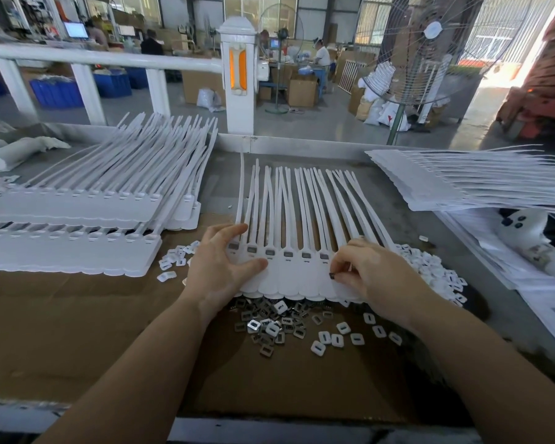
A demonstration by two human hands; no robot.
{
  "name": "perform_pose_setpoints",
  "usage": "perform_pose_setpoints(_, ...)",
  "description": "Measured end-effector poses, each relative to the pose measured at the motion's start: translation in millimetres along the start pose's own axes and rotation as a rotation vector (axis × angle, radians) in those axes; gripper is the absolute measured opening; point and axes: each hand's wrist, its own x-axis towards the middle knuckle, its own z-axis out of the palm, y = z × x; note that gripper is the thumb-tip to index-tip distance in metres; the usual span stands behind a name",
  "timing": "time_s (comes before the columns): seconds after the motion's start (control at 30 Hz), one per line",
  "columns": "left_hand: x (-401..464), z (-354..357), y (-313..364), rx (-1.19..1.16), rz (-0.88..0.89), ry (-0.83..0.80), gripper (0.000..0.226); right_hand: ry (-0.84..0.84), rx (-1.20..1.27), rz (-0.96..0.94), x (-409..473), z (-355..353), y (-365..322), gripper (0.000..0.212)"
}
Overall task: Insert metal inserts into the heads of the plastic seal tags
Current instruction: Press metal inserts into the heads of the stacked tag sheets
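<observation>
At the centre of the frame a joined strip of white plastic seal tags (289, 277) is lying on the bench (382, 193), its flat labels toward the lower edge and its long tails (302, 200) fanning up toward the upper centre. Six of the tag heads (288, 254) in the row are showing dark metal in their sockets.

The left hand (220, 264) is resting flat on the left end of the strip, fingers nearly straight and spread, the thumb lying across the labels and the fingertips reaching the leftmost heads. The right hand (370, 270) is sitting on the right end of the strip with its fingers curled, pinching a small dark metal insert (332, 275) between thumb and forefinger, just below the head row and touching or nearly touching the label surface.

Just below the strip, on a brown cardboard sheet (77, 331), a loose heap of metal inserts (269, 322) is lying, mixed with a few white plastic caps (343, 328). A larger pile of white caps (436, 270) is sitting right of the right hand, and a smaller scatter (173, 261) left of the left hand.

At the left of the frame, stacks of seal-tag strips (71, 225) are lying on the bench; another stack (462, 184) is lying at the upper right. Behind the bench a white railing post (239, 75) is standing, and a standing fan (430, 49) is at the upper right.
</observation>
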Motion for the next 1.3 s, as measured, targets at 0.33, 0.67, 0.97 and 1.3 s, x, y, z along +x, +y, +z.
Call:
perform_pose_setpoints(0.33,1,1,0,0.031,0.009,0.003,0.065,-0.046,0.102,0.006,-10,-4,2,0.01)
perform_pose_setpoints(0.67,1,1,0,0.029,0.006,0.004,0.065,0.046,-0.013,-0.085,-24,2,-2,0.008)
perform_pose_setpoints(0.97,1,1,0,0.04,0.007,0.006,0.065,0.118,-0.178,-0.224,-33,2,-7,0.015)
perform_pose_setpoints(1.3,2,1,0,0.051,-0.004,-0.002,0.066,0.28,0.077,-0.069,-17,2,-2,0.003)
